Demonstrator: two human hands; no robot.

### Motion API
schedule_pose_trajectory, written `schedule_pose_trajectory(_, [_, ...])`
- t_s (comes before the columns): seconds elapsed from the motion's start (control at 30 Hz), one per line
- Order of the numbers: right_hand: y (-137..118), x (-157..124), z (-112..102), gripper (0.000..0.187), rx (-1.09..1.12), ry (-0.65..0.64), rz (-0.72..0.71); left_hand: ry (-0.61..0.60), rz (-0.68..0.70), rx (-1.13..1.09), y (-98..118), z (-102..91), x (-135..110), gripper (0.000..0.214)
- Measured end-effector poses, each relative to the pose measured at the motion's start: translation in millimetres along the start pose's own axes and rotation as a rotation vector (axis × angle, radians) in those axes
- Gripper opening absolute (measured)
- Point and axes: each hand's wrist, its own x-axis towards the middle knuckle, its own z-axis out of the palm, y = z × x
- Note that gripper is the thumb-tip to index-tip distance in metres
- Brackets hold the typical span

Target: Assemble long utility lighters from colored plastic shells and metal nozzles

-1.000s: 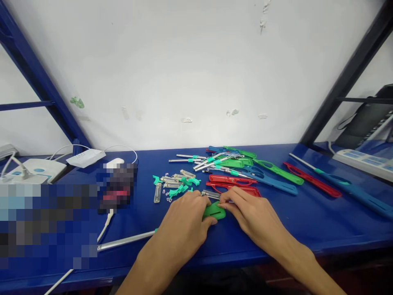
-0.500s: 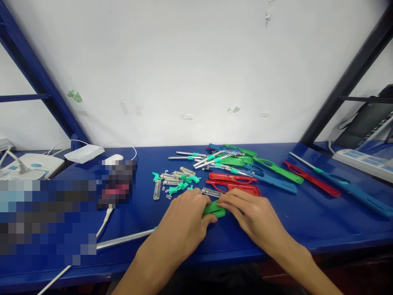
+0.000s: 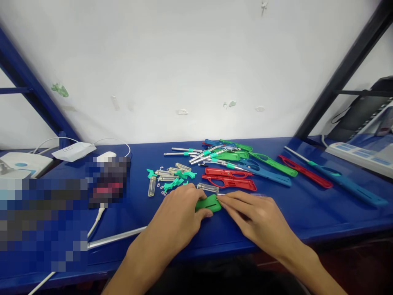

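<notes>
My left hand [image 3: 181,217] is closed round a green long-nozzle lighter [image 3: 210,203], pressing it near the table. Its handle end with a dark slot shows past my thumb, and its metal tube [image 3: 118,237] sticks out to the left under my forearm. My right hand [image 3: 250,209] is pinched at the lighter's end, fingertips close to it. Something thin and pale shows at those fingertips, too small to name. Just beyond lies a clear fuel tank [image 3: 208,187]. Behind it are two red lighter shells [image 3: 229,182].
Several clear tanks [image 3: 166,178] and teal triggers [image 3: 172,185] lie beyond my left hand. Metal nozzles [image 3: 205,155], green shells [image 3: 273,164] and blue shells [image 3: 270,176] are piled behind. An assembled blue lighter [image 3: 353,186] lies right, near a power strip [image 3: 362,159]. A white cable [image 3: 95,225] runs left.
The view has shifted slightly, so everything sits a little further left and up. My right fingertips have drawn slightly apart from the lighter's end, showing more of it. My left hand keeps its hold.
</notes>
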Motion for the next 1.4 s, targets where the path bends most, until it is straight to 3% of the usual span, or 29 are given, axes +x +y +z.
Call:
schedule_pose_trajectory(0.4, [-4.2,-1.7,-2.6,0.026,-0.093,-0.022,-0.047,0.029,0.049,-0.002,-2.4,4.1,-0.1,0.015])
schedule_pose_trajectory(0.63, [-7.1,-4.4,-5.6,0.024,-0.114,0.05,-0.063,0.044,0.057,-0.019,-5.0,4.5,-1.7,0.013])
schedule_pose_trajectory(1.03, [-7.4,-3.3,-3.8,0.033,-0.143,-0.078,-0.061,0.056,0.089,-0.001,-7.9,8.2,-0.8,0.013])
schedule_pose_trajectory(1.4, [-7.6,-3.7,-3.8,0.031,-0.113,-0.048,-0.04,0.039,0.072,0.001,-5.0,6.6,-0.6,0.017])
